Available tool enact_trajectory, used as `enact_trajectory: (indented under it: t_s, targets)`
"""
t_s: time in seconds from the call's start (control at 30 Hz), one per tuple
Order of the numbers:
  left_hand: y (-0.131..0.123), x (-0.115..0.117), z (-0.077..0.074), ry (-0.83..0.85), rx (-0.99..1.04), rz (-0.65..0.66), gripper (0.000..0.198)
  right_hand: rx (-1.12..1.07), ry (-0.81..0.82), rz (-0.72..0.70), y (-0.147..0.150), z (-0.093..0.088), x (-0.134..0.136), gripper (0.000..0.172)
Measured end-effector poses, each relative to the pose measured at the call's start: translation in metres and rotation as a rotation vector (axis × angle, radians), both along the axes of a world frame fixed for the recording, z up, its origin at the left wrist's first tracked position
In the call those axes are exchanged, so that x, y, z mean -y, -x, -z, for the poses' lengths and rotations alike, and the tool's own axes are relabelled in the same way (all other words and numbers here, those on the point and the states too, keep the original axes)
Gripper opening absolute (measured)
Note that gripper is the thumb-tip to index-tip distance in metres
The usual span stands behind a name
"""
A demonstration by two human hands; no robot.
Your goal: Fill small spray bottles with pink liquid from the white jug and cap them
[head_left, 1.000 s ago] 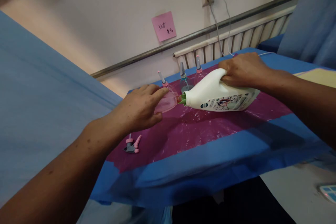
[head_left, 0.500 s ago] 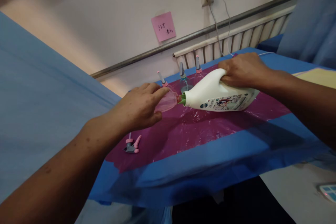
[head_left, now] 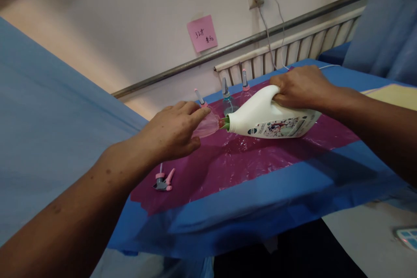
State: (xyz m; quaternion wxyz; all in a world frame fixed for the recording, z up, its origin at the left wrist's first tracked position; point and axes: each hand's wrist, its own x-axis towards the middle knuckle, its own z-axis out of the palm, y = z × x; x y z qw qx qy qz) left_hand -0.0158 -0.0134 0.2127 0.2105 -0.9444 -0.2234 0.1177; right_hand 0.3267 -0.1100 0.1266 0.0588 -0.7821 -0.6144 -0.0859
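My right hand [head_left: 301, 87] grips the handle of a white detergent jug [head_left: 270, 119] that is tipped almost flat, its green spout pointing left. The spout meets the mouth of a small clear pink bottle [head_left: 206, 125], which my left hand [head_left: 172, 132] holds tilted towards the jug, fingers wrapped round it. Both are just above a magenta plastic sheet [head_left: 247, 160] spread on a blue-covered table [head_left: 260, 208].
A loose pink and grey spray head [head_left: 163, 181] lies on the sheet near my left forearm. Three spray bottles [head_left: 226, 93] stand behind the jug by the radiator. A pink note [head_left: 202, 33] is stuck on the wall. Blue cloth hangs on both sides.
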Motion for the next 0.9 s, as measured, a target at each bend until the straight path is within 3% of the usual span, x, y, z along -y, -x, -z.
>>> enact_trajectory:
  t_s: [0.37, 0.63, 0.9]
  targets:
    - [-0.009, 0.004, -0.003, -0.061, -0.026, -0.004, 0.078, -0.022, -0.009, 0.004, 0.0, -0.002, 0.001, 0.032]
    - [-0.016, 0.007, -0.007, -0.148, -0.068, 0.022, 0.076, -0.011, -0.013, 0.027, -0.001, 0.0, 0.001, 0.038]
    - [-0.021, 0.005, -0.009, -0.168, -0.022, 0.103, 0.073, -0.08, -0.034, 0.038, -0.004, 0.0, 0.002, 0.033]
